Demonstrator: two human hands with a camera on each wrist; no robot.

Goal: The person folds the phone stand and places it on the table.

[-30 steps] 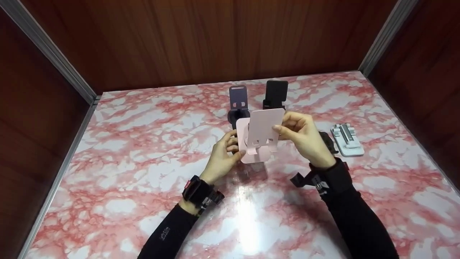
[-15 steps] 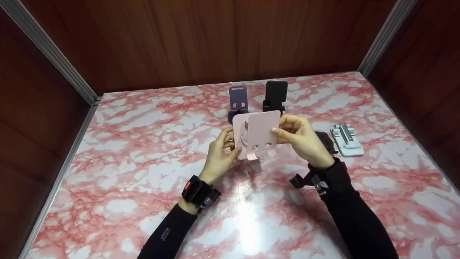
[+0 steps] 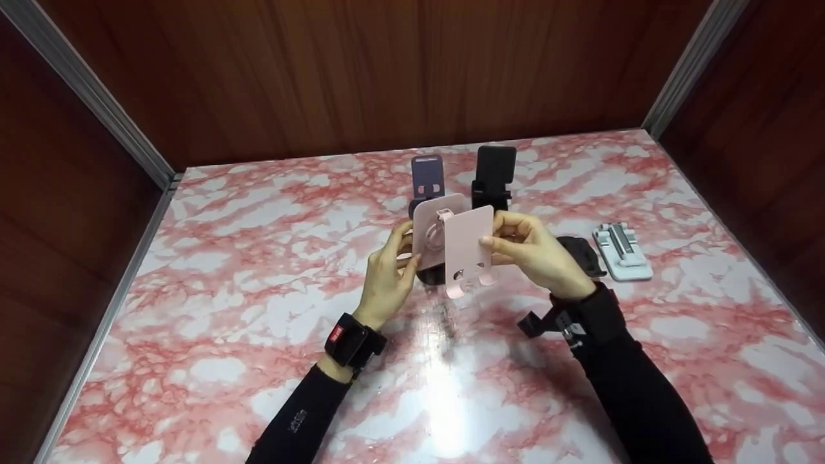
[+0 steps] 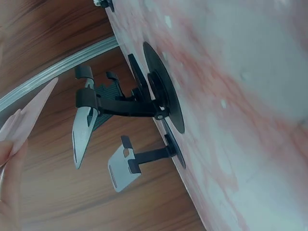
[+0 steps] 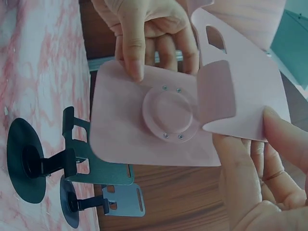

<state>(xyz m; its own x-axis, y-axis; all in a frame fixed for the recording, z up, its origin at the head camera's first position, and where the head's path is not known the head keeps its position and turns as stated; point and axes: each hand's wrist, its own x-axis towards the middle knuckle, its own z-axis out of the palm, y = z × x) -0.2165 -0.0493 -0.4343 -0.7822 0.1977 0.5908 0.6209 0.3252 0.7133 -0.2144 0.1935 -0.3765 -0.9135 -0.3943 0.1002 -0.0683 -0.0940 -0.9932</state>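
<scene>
A pink phone stand (image 3: 468,241) is held up off the table between both hands. My left hand (image 3: 385,274) pinches the edge of its flat base plate (image 5: 120,115), thumb on the near face. My right hand (image 3: 538,254) grips the side of the phone rest plate (image 5: 255,91), which has two slots and two curled lips. A round hinge mount (image 5: 168,113) with small screws shows on the base plate. In the left wrist view, only the fingers (image 4: 12,178) and a pink edge appear at the far left.
Behind the held stand are a purple phone stand (image 3: 428,177) and a black one (image 3: 496,166). A dark round base (image 3: 432,275) shows beneath it. A black folded item (image 3: 583,254) and a white folded stand (image 3: 623,251) lie right. Wooden walls (image 3: 387,77) enclose the marbled table (image 3: 258,322).
The pink stand has unfolded and turned: its base plate has risen and tilted left, while the phone rest has swung down and slightly left. Both hands keep their hold.
</scene>
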